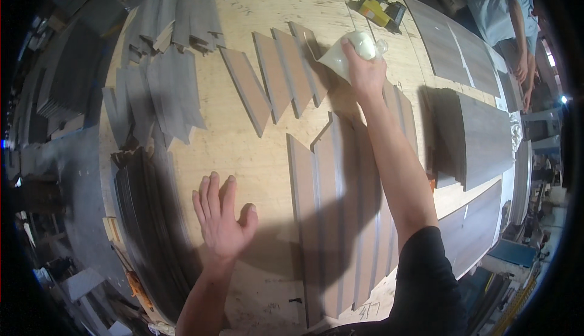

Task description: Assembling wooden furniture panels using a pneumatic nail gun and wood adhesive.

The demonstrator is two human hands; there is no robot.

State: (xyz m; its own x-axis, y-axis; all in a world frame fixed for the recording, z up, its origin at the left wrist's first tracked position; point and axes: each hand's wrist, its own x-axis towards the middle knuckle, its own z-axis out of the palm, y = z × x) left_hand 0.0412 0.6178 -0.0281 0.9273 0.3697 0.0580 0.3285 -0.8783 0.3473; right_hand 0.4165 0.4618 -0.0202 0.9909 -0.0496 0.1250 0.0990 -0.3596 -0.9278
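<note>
My right hand [367,76] is wrapped round a translucent white squeeze bottle [334,58]. The bottle tilts over the far ends of several short brown planks [283,74] with grey edges and angled ends. Its thin nozzle points left and away from me, close to the farthest short plank; whether it touches cannot be made out. Flat on the light plywood table [243,166], my left hand [222,223] has its fingers stretched out and holds nothing. Between my forearms lie several long brown planks [328,226], side by side with grey strips along their edges.
A yellow and black power tool [382,10] lies at the far edge. Grey angled boards [167,86] are piled on the left, above a dark plank stack [146,214]. Grey panels [477,135] are stacked on the right. Another person [502,17] stands at far right.
</note>
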